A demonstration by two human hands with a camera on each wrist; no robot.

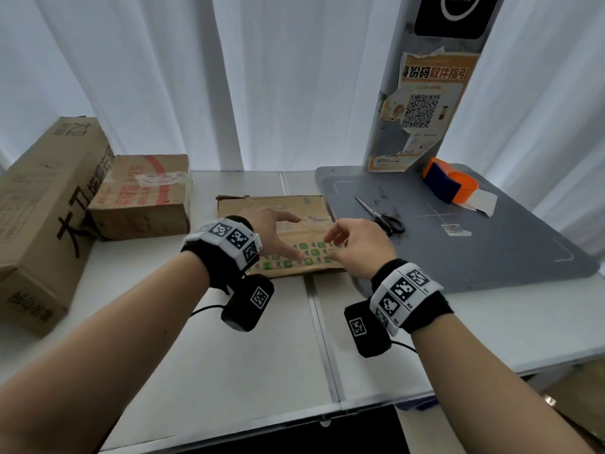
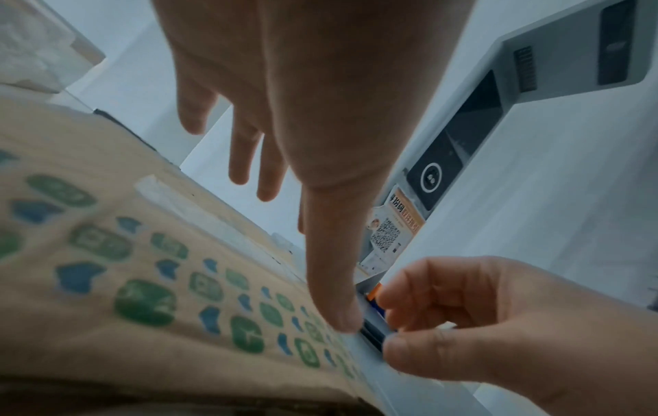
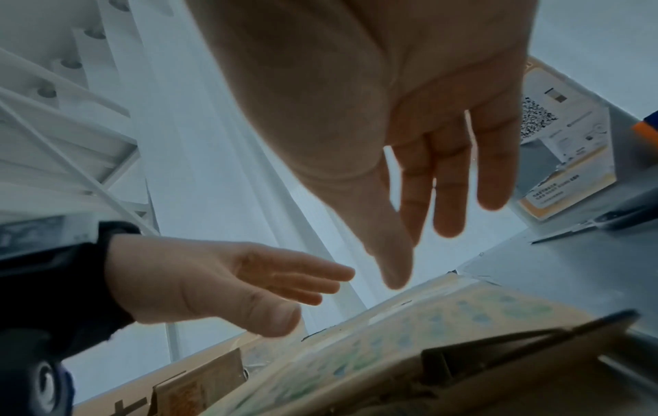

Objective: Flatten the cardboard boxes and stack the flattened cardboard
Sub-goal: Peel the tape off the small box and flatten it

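Your left hand and right hand, both loose and seemingly empty, hover directly over the flattened box, which lies square ahead

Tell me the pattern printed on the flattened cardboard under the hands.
Rows of small green and blue icons on plain brown flattened cardboard, clearest in the left wrist view.
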